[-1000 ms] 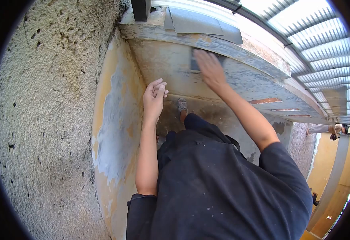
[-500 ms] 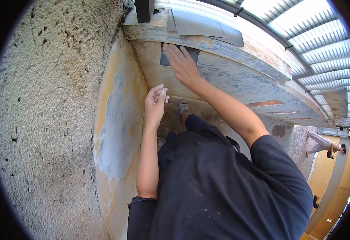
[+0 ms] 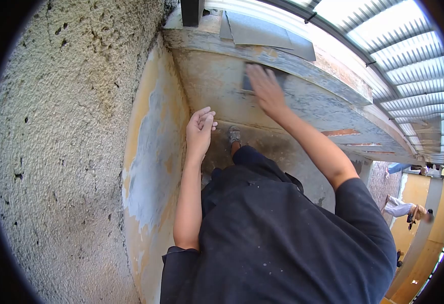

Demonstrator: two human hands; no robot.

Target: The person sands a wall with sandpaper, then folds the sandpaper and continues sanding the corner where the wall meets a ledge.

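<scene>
With our flat right hand [image 3: 266, 90], blurred, fingers extended, we press the dark sheet [image 3: 280, 77] against the wall [image 3: 209, 83] just below the ledge [image 3: 333, 77]. We hold our left hand [image 3: 200, 127] lower beneath the ledge, near its corner end, fingers loosely bent with nothing visible in them. Grey sheets [image 3: 262, 33] overlap on top of the ledge.

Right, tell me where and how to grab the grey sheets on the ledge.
Pinch the grey sheets by their long near edge, coming from the wearer's side, fingers above and thumb below. They look thin and lie flat, and that edge seems to sit along the lip of the ledge, probably the easiest to lift.
</scene>
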